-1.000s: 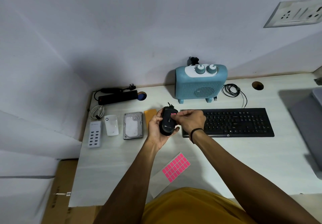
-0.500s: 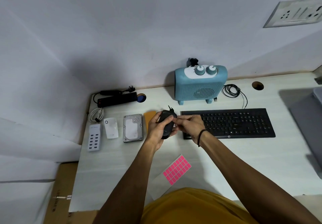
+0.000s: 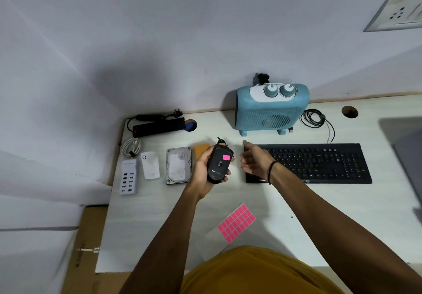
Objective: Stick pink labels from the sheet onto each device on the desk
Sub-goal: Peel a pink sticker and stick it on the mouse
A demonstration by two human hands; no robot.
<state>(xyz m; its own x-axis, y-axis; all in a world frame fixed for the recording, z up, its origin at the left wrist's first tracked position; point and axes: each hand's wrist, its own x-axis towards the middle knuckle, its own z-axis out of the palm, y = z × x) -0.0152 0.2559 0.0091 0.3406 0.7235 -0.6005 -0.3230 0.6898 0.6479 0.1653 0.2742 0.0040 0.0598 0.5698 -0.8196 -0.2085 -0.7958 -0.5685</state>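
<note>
Left hand point(image 3: 205, 170) grips mouse point(image 3: 218, 164), pink label point(image 3: 226, 157) stuck on | right hand point(image 3: 254, 162) spread, empty, above keyboard point(image 3: 319, 162) | label sheet point(image 3: 236, 223) on bench point(image 3: 319, 213).

I am seeing the white desk point(image 3: 159, 220) carrying a label sheet point(image 3: 236, 223) near its front edge, a keyboard point(image 3: 319, 162), blue heater point(image 3: 271, 108) and coiled cable point(image 3: 312, 117) toward the back, and a power strip point(image 3: 159, 125), white cable point(image 3: 131, 146), USB hub point(image 3: 129, 176), white adapter point(image 3: 150, 164) and hard drive point(image 3: 178, 164) lying at left.
</note>
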